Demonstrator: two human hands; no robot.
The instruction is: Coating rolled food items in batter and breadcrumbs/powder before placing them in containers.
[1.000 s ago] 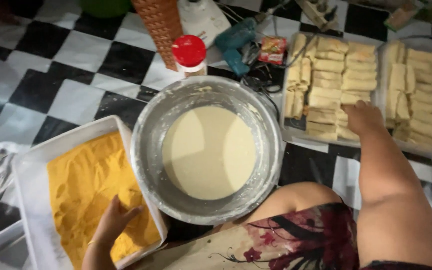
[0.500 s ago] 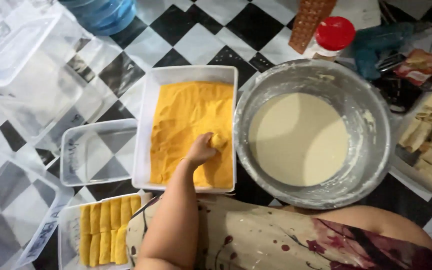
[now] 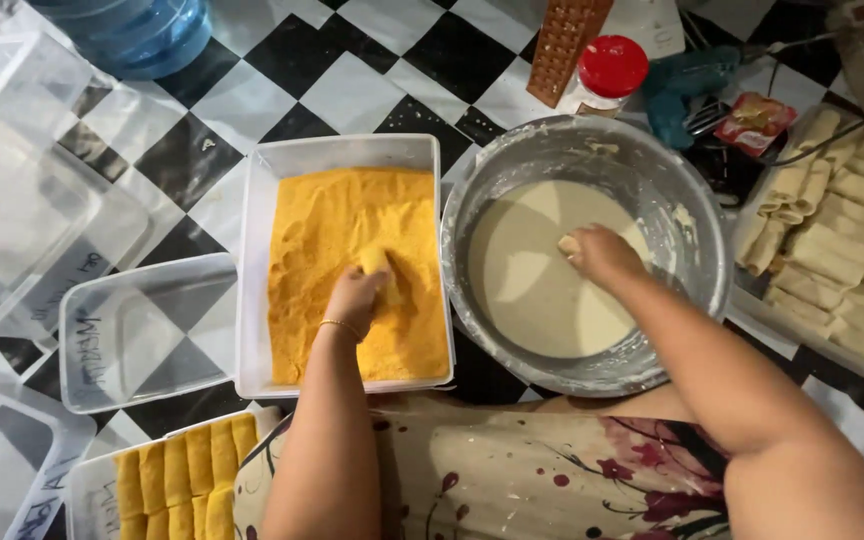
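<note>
My left hand (image 3: 354, 296) rests in a white tray (image 3: 252, 250) of orange breadcrumbs and grips a crumb-covered roll (image 3: 376, 263). My right hand (image 3: 604, 256) reaches into a metal bowl (image 3: 697, 225) of pale batter and holds a pale roll (image 3: 570, 244) just at the batter's surface. At the right, a tray (image 3: 832, 225) is packed with several uncoated pale rolls. A clear container (image 3: 177, 478) at the lower left holds several crumbed rolls in rows.
Empty clear plastic containers (image 3: 137, 335) and lids (image 3: 12, 190) lie on the checkered floor at the left. A blue water jug (image 3: 137, 35) stands top left. A red-capped jar (image 3: 607, 70), a teal tool (image 3: 687, 90) and a small packet (image 3: 752, 120) sit behind the bowl.
My right hand came from the tray of pale rolls into the batter bowl with a roll. My left hand stayed in the breadcrumbs and closed on a coated roll. The view shifted left.
</note>
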